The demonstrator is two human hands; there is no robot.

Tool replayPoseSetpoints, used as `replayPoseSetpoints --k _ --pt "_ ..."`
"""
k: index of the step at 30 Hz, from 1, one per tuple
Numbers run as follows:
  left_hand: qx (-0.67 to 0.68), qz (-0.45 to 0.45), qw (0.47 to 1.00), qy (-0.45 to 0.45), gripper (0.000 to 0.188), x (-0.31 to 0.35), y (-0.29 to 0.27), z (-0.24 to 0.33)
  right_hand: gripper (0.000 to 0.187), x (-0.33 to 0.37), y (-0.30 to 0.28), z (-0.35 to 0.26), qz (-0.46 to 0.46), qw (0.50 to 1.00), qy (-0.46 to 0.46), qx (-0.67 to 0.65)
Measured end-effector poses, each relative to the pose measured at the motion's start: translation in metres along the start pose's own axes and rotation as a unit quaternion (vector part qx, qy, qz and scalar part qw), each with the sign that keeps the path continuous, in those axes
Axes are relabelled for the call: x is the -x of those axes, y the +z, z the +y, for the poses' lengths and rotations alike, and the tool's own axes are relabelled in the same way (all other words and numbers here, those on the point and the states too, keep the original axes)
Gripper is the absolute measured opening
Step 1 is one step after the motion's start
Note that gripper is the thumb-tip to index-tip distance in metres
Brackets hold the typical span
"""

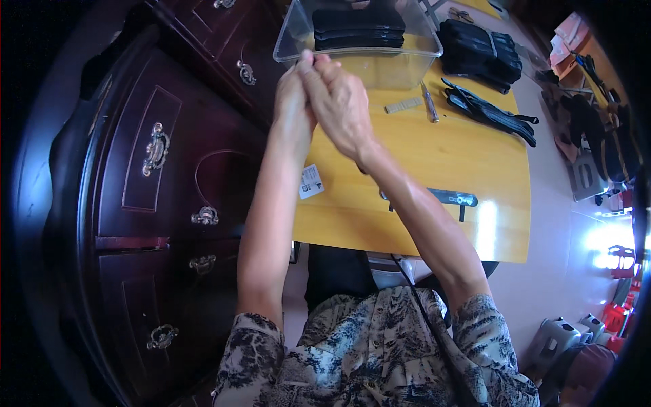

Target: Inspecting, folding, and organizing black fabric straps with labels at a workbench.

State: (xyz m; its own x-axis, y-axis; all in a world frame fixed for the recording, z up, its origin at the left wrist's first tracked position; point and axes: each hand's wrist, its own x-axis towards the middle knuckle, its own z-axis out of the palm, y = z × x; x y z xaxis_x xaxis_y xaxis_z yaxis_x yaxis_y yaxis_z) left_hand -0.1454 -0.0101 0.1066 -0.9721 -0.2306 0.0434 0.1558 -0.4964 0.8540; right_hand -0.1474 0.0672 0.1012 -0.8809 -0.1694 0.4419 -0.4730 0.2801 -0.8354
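My left hand and my right hand are pressed together over the table's far left part. Both are closed, the right lying partly over the left, and whatever may be between them is hidden. They are at the near left corner of a clear plastic bin. Inside the bin lies a stack of black folded pieces. Below my wrists, a white printed card rests on the table. A dark bar-shaped object lies partly behind my right forearm.
The yellow table also carries a tan strip, a slim pointed tool, black straps and a tied black bundle. Dark wooden drawers stand close on the left. Grey stools are at the lower right.
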Motion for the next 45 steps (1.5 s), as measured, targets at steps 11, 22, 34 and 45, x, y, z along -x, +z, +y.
replayPoseSetpoints --k 11,22,34,45 --pt "0.087 0.035 0.993 -0.076 0.034 -0.187 -0.015 0.013 0.026 0.076 -0.056 -0.052 0.076 0.994 -0.078 -0.030" --pt "0.004 0.138 0.985 0.105 0.042 -0.117 -0.034 0.085 0.032 0.211 -0.215 -0.072 0.021 0.999 0.011 0.046" --pt "0.003 -0.021 0.998 0.067 0.043 -0.029 0.001 0.053 0.046 0.180 -0.184 -0.027 0.072 0.981 0.073 -0.164" --pt "-0.042 -0.086 0.992 0.080 0.038 0.014 0.004 0.038 0.030 0.164 -0.162 -0.007 0.064 0.861 0.203 -0.462"
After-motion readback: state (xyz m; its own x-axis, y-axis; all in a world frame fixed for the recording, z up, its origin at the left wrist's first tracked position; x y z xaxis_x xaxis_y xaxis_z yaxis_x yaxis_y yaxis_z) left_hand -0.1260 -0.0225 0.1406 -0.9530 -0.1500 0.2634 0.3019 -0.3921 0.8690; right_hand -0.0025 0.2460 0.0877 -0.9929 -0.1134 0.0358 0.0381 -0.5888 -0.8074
